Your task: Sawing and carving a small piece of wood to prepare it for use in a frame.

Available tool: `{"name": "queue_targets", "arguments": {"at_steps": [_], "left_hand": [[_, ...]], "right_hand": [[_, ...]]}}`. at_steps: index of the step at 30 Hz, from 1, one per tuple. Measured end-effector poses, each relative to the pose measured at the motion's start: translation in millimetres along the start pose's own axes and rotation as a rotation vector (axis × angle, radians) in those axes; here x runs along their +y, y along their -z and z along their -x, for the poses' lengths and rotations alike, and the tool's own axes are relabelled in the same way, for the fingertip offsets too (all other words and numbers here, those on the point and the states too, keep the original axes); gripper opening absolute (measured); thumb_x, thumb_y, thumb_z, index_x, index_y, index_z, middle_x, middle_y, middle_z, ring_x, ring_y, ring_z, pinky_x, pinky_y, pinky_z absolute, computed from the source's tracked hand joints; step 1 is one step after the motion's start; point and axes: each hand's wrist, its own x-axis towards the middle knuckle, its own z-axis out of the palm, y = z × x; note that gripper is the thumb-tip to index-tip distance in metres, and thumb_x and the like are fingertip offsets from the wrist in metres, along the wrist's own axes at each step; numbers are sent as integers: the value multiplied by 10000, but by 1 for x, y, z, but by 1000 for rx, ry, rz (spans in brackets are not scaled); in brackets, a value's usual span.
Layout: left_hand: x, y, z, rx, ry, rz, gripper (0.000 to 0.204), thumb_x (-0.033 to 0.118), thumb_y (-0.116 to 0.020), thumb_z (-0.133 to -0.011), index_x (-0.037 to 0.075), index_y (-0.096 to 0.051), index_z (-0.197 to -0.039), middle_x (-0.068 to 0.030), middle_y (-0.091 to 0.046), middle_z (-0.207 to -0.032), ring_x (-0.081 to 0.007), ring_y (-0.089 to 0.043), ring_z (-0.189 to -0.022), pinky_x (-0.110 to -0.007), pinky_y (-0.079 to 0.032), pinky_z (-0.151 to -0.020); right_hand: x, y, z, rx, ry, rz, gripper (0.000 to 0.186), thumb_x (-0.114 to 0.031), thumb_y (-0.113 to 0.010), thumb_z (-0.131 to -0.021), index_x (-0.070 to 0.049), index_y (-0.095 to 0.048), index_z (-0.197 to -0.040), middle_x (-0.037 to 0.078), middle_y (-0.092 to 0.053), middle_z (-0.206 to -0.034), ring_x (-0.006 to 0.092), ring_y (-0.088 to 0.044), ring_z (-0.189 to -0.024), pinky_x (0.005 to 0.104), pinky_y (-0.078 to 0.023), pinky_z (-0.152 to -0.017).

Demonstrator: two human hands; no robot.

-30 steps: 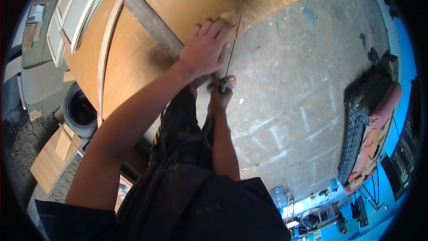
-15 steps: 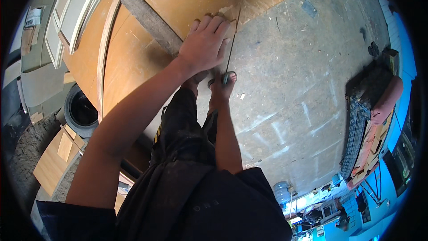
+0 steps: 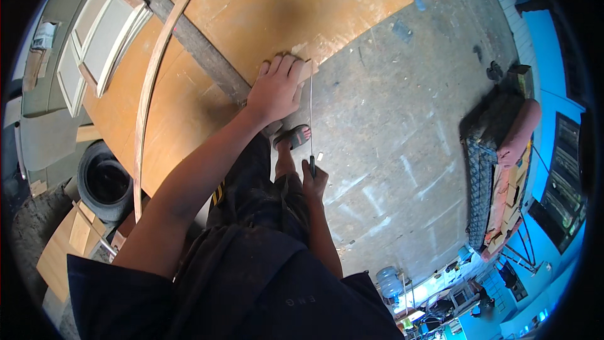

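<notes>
My left hand [image 3: 274, 90] is closed over a small light piece of wood [image 3: 306, 70] at the edge of the orange-brown plywood tabletop [image 3: 245, 6]. Its fingers press together on top, hiding most of the piece. In my right hand [image 3: 314, 181], held lower near my leg, is the dark handle of a handsaw [image 3: 311, 113]. The saw's thin blade shows edge-on as a narrow line. It points away from me, its far end beside the wood just right of my left fingertips. The fingers of my right hand are wrapped round the handle.
A weathered plank [image 3: 207, 50] and a curved wooden strip [image 3: 148, 91] lie across the tabletop. White framed panels [image 3: 104, 31] stand at the left, above a black tyre [image 3: 106, 179]. A cushioned sofa [image 3: 484, 164] sits on the concrete floor [image 3: 390, 126] at right.
My right hand has drawn back toward me, bringing the saw handle into sight. The view has shifted, and more of the table's far side shows. My left hand stays on the wood.
</notes>
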Motion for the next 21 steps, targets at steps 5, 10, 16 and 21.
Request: {"name": "queue_targets", "arguments": {"at_steps": [5,10,16,21], "left_hand": [[3,2,-5,-14,-9,-40,451,189,-650,-809,36,-525,-1215,-138,-527,-1127,-315,-500,-1077,-437,-396,-886],[10,0,-6,-94,29,-57,438,195,-635,-837,33,-526,-1229,-145,-509,-1129,-310,-484,-1055,-426,-382,-906],[19,28,-13,-182,201,352,424,190,-583,-917,66,-427,-1290,-199,-455,-1234,-493,-561,-1025,-561,-486,-832],[31,72,-15,61,91,519,425,208,-625,-904,72,-472,-1277,-201,-504,-1208,-480,-571,-1010,-536,-484,-843]], "right_hand": [[-56,30,30,-75,-201,44,478,-297,-654,-916,-7,-521,-560,22,-438,-479,77,-403,-503,332,-309,-463],[-141,48,51,-181,-240,-172,422,-263,-626,-949,-16,-556,-613,-5,-517,-563,93,-463,-532,307,-366,-509],[-184,42,22,-5,-52,-325,383,-186,-602,-963,-26,-530,-623,-18,-478,-539,79,-418,-491,291,-317,-468],[-206,56,-12,118,68,-369,376,-186,-601,-965,-44,-549,-621,-28,-473,-532,59,-395,-464,266,-281,-447]]}}
